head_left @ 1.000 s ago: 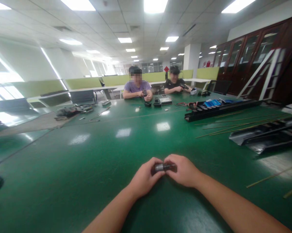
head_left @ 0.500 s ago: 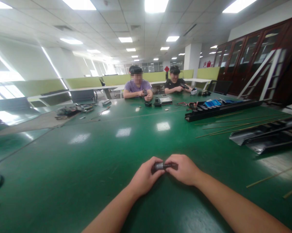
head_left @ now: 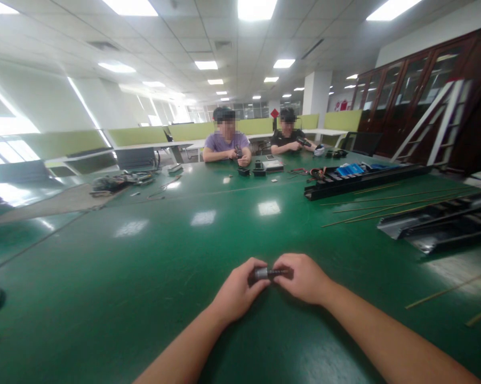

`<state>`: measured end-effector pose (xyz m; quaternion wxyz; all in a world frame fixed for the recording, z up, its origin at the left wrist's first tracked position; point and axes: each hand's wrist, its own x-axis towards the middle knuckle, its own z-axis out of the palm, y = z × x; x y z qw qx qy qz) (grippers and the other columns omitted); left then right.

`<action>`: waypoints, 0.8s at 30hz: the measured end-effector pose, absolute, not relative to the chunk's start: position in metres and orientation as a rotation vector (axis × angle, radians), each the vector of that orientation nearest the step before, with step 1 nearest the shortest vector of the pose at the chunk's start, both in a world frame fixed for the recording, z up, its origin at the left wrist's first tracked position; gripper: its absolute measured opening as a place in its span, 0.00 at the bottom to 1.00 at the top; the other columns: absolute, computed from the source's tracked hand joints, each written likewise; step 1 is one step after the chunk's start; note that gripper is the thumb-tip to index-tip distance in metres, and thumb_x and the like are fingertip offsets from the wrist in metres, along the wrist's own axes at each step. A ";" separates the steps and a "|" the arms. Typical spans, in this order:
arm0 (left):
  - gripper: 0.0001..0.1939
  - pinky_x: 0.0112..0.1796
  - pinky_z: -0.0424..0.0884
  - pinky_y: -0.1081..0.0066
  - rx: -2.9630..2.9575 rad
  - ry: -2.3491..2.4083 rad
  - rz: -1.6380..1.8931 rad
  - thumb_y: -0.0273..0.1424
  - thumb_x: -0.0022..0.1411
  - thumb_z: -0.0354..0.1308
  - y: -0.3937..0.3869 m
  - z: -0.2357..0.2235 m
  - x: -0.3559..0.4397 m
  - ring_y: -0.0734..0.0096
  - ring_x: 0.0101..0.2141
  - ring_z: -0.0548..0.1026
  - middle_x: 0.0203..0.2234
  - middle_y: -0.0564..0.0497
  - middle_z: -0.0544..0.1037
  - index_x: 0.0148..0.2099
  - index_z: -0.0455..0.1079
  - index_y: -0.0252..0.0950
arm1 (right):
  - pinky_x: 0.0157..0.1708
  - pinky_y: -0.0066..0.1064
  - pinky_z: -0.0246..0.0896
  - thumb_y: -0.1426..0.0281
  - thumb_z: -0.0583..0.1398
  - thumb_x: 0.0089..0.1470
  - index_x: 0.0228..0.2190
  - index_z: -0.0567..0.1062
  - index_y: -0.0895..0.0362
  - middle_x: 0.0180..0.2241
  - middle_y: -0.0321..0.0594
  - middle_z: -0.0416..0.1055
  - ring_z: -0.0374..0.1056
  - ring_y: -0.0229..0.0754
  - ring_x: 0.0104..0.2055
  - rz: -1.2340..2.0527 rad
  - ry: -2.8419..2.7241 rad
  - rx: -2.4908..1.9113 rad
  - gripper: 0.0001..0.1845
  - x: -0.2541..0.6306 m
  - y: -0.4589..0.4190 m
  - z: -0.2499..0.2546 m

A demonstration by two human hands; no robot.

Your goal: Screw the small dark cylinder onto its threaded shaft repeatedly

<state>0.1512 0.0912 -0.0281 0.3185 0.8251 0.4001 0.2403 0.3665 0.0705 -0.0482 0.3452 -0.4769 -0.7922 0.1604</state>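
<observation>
A small cylindrical part (head_left: 261, 273), with a silver-grey body and a thinner dark end, lies between my hands just above or on the green table (head_left: 144, 288); I cannot tell which. Thumb and fingers of my left hand (head_left: 237, 290) close around the grey body. My right hand (head_left: 304, 278) grips the dark end from the other side, its fingertips hiding some of it. The two hands almost meet, fingertips a small gap apart. What kind of part it is cannot be made out.
Black metal channels (head_left: 444, 229) and thin yellowish rods (head_left: 384, 213) lie at the right. Another black channel (head_left: 368, 181) holds blue items. Tangled cables (head_left: 120, 182) rest at the far left. Two people (head_left: 226, 144) sit across the table, each with a dark object in hand.
My right hand has shifted very slightly right, so the gap between my fingertips is a little wider and more of the dark end shows. My left hand keeps its grip.
</observation>
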 end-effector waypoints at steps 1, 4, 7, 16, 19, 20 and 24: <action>0.12 0.41 0.65 0.69 2.170 1.055 0.632 0.31 0.62 0.60 0.091 -0.028 0.151 0.67 0.39 0.72 0.39 0.52 0.75 0.48 0.68 0.40 | 0.35 0.29 0.59 0.72 0.63 0.51 0.33 0.78 0.54 0.32 0.37 0.75 0.69 0.41 0.34 0.414 -2.059 -1.243 0.05 0.367 0.070 -0.048; 0.12 0.40 0.65 0.69 2.173 1.059 0.635 0.32 0.62 0.59 0.091 -0.028 0.151 0.66 0.39 0.72 0.39 0.52 0.75 0.49 0.68 0.39 | 0.35 0.29 0.59 0.71 0.63 0.52 0.34 0.78 0.54 0.32 0.37 0.75 0.69 0.41 0.34 0.414 -2.059 -1.252 0.05 0.367 0.069 -0.047; 0.12 0.41 0.65 0.69 2.175 1.055 0.641 0.32 0.62 0.59 0.091 -0.028 0.151 0.66 0.39 0.72 0.40 0.52 0.75 0.48 0.68 0.40 | 0.36 0.29 0.59 0.69 0.63 0.53 0.34 0.78 0.54 0.33 0.37 0.75 0.69 0.41 0.34 0.410 -2.063 -1.259 0.05 0.367 0.068 -0.047; 0.13 0.40 0.66 0.67 2.161 1.085 0.664 0.33 0.62 0.58 0.092 -0.026 0.151 0.65 0.38 0.72 0.39 0.50 0.75 0.49 0.68 0.38 | 0.36 0.30 0.60 0.69 0.63 0.54 0.34 0.78 0.55 0.32 0.38 0.75 0.69 0.41 0.34 0.385 -2.061 -1.276 0.04 0.374 0.070 -0.044; 0.14 0.40 0.66 0.67 2.141 1.092 0.671 0.33 0.62 0.58 0.092 -0.026 0.150 0.65 0.38 0.72 0.39 0.50 0.75 0.49 0.68 0.38 | 0.36 0.30 0.60 0.70 0.62 0.54 0.34 0.78 0.55 0.32 0.38 0.75 0.68 0.41 0.33 0.387 -2.072 -1.258 0.04 0.376 0.070 -0.042; 0.14 0.40 0.66 0.67 2.137 1.092 0.676 0.33 0.62 0.58 0.092 -0.026 0.150 0.65 0.38 0.71 0.39 0.50 0.75 0.49 0.68 0.38 | 0.35 0.30 0.59 0.70 0.62 0.54 0.34 0.78 0.55 0.32 0.38 0.75 0.68 0.41 0.33 0.389 -2.076 -1.254 0.04 0.377 0.070 -0.041; 0.13 0.40 0.66 0.68 2.136 1.091 0.699 0.32 0.61 0.58 0.091 -0.026 0.150 0.65 0.38 0.71 0.38 0.50 0.75 0.49 0.69 0.38 | 0.35 0.30 0.59 0.69 0.63 0.54 0.34 0.78 0.55 0.31 0.38 0.74 0.68 0.41 0.32 0.386 -2.080 -1.267 0.04 0.378 0.071 -0.040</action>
